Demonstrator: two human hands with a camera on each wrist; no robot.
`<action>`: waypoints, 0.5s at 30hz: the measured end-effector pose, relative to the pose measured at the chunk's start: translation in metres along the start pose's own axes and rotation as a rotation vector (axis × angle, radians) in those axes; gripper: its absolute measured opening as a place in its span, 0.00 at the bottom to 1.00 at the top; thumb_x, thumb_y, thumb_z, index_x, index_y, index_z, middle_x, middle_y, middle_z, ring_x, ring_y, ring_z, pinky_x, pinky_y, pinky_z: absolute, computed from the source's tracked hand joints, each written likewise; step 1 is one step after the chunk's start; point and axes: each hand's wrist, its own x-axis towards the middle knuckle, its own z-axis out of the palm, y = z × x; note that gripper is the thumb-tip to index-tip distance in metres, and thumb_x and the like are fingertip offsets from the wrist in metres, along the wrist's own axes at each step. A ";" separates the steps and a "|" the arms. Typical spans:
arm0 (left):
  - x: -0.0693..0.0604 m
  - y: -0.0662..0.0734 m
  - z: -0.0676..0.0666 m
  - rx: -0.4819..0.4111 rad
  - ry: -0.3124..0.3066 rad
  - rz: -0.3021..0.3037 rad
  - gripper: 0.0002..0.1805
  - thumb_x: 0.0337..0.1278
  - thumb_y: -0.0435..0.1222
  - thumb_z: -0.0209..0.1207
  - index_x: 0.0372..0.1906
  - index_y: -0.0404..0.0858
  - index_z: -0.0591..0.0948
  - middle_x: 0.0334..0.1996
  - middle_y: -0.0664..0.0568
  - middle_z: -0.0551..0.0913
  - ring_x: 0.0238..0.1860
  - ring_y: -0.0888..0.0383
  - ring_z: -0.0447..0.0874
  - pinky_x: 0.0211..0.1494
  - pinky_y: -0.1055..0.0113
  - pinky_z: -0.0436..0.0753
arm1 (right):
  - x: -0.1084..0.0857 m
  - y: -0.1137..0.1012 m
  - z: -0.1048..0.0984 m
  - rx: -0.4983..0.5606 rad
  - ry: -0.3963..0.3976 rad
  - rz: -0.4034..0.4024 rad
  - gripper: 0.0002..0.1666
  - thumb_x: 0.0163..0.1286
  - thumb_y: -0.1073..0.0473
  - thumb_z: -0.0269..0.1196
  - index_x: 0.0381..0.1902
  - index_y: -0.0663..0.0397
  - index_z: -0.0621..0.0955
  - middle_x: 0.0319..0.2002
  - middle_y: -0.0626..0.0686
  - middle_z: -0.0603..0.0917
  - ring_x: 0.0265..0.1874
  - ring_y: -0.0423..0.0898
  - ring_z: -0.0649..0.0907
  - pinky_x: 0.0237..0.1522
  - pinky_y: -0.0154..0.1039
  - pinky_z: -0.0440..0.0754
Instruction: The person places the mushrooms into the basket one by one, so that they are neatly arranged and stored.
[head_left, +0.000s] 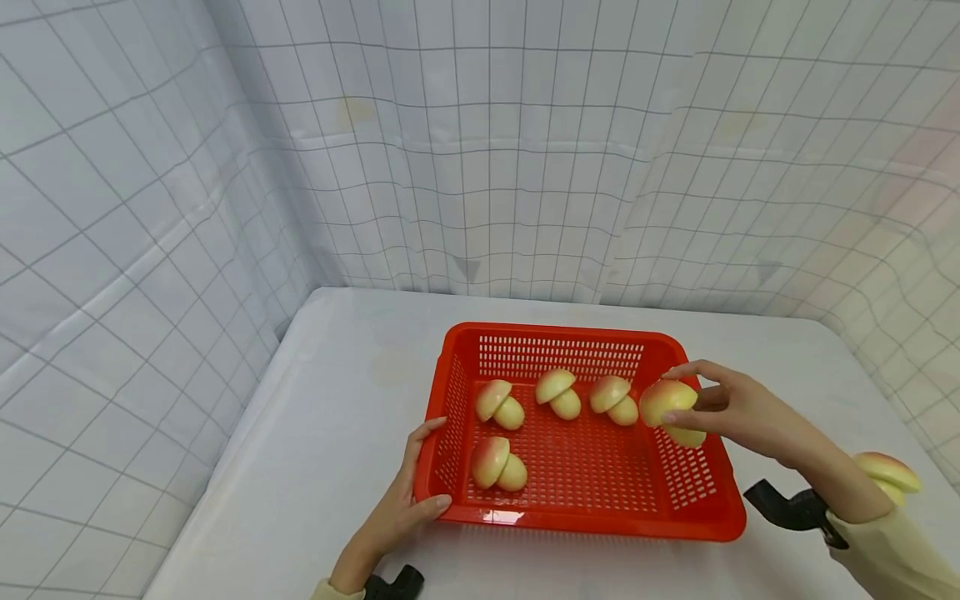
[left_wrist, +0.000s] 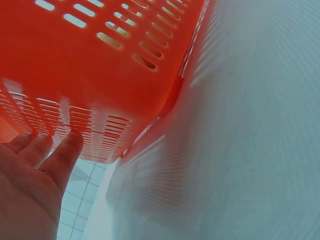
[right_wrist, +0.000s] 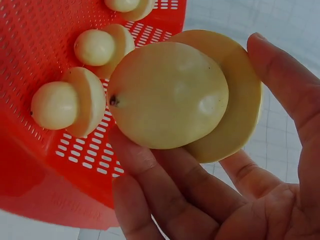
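Note:
A red plastic basket [head_left: 570, 523] with slotted walls stands on the white table. Several model mushrooms with yellow and reddish caps lie in it: one mushroom [head_left: 491, 462] near the front left, one mushroom [head_left: 495, 404] behind it, others along the back. My left hand [head_left: 397, 500] holds the basket's left rim near the front corner; in the left wrist view its fingers [left_wrist: 65, 155] touch the outer wall. My right hand [head_left: 738, 412] grips a mushroom [head_left: 667, 402] above the basket's right side. In the right wrist view, the held mushroom's rounded stem [right_wrist: 170, 95] faces the camera, thumb and fingers around the cap.
Another mushroom [head_left: 888, 473] lies outside the basket on the right, partly hidden behind the right forearm. Checked white cloth [head_left: 480, 167] hangs behind and at both sides of the table. A black wrist mount [head_left: 795, 508] sits on the right wrist.

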 end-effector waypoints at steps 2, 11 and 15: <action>0.000 0.000 0.000 -0.006 0.001 -0.012 0.45 0.49 0.32 0.56 0.72 0.43 0.47 0.64 0.35 0.51 0.55 0.32 0.62 0.48 0.54 0.79 | 0.004 -0.002 0.002 0.023 -0.038 -0.008 0.34 0.60 0.47 0.67 0.60 0.50 0.68 0.37 0.51 0.85 0.37 0.49 0.82 0.41 0.48 0.75; -0.001 0.002 0.002 -0.026 0.009 -0.028 0.46 0.49 0.32 0.56 0.72 0.43 0.46 0.66 0.36 0.50 0.57 0.33 0.61 0.49 0.53 0.79 | 0.022 -0.011 0.013 0.110 -0.158 -0.054 0.32 0.59 0.53 0.68 0.58 0.53 0.70 0.34 0.56 0.84 0.34 0.53 0.82 0.40 0.50 0.77; 0.000 0.003 0.002 -0.025 0.014 -0.034 0.46 0.49 0.32 0.56 0.72 0.45 0.47 0.66 0.38 0.50 0.57 0.34 0.61 0.49 0.54 0.79 | 0.027 -0.014 0.018 0.091 -0.185 -0.061 0.32 0.59 0.52 0.69 0.58 0.53 0.70 0.34 0.55 0.84 0.34 0.53 0.82 0.40 0.51 0.77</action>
